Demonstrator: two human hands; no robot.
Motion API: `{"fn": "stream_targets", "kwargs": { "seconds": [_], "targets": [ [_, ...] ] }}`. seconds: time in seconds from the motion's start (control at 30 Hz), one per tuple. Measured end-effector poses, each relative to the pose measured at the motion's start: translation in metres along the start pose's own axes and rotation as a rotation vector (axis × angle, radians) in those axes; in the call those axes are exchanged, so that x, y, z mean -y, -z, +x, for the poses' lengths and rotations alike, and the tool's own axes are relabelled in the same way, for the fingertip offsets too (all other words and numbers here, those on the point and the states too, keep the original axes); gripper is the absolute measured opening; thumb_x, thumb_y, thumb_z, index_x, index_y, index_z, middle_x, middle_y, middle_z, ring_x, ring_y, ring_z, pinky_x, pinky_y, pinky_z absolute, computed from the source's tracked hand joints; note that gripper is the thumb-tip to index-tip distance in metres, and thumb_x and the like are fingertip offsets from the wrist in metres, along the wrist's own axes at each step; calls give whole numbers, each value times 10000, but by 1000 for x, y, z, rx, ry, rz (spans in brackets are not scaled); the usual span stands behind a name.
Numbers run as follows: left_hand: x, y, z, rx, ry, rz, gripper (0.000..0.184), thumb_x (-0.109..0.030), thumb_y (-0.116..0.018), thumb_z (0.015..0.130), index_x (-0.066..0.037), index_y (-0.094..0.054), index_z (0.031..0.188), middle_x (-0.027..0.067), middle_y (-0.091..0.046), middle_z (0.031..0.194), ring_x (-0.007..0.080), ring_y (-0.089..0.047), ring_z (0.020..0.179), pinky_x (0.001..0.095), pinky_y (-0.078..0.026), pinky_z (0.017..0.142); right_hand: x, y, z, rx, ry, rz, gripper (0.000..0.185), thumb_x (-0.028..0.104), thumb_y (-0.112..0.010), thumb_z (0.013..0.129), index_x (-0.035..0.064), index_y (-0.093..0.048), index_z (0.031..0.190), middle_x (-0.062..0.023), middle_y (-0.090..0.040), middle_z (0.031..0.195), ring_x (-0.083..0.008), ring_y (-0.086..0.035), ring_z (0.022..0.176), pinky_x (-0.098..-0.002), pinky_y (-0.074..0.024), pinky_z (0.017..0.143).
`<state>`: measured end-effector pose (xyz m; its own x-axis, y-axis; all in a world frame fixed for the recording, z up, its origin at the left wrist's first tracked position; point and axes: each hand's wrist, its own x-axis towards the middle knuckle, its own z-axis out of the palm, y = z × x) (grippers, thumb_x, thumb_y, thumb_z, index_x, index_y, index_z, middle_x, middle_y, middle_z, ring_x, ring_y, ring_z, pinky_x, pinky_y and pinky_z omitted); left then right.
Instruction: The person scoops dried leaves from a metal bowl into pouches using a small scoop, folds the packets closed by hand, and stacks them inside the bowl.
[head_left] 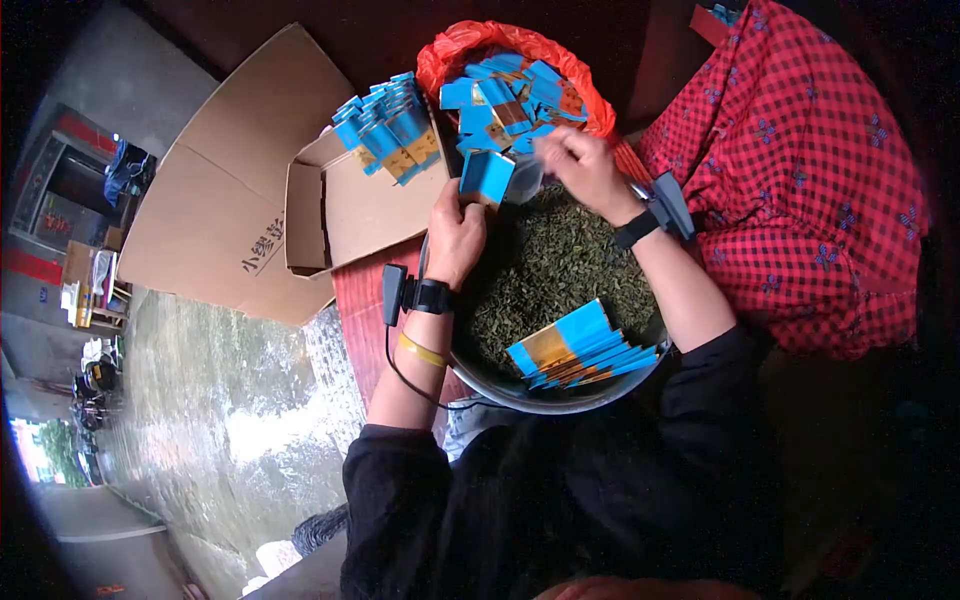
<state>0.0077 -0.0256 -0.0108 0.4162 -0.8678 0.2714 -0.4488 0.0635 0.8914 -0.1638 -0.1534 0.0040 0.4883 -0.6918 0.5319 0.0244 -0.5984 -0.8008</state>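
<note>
My left hand (456,240) pinches a blue-and-gold packet (486,177) upright, its blue inner side facing me, over the far left edge of a metal basin (560,406). Dried dark green leaves (545,265) that look like tea fill the basin. Beside the packet, my right hand (588,172) is closed on a clear plastic scoop (526,180); it is partly blurred, and its contents cannot be made out. A fanned stack of flat blue-and-gold packets (575,343) rests on the leaves at the near side.
Beyond the basin, a red plastic bag (592,88) holds many loose packets. Rows of packets (390,130) stand in the far part of an open cardboard box (365,215) at left. Red checkered cloth (800,190) drapes at right. Wet-looking floor (230,400) lies at left.
</note>
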Motion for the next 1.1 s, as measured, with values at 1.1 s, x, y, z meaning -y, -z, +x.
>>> {"fn": "stream_targets", "kwargs": {
  "seconds": [1.1],
  "targets": [
    [-4,-3,-4,63,-29,258,352,-70,-520,780,34,-535,1117,180,-598,766,234,-580,698,355,-474,674,27,19,3,-250,66,-34,313,288,-527,960,1,-603,858,-27,-593,692,-70,-565,617,-221,-450,557]
  ]
}}
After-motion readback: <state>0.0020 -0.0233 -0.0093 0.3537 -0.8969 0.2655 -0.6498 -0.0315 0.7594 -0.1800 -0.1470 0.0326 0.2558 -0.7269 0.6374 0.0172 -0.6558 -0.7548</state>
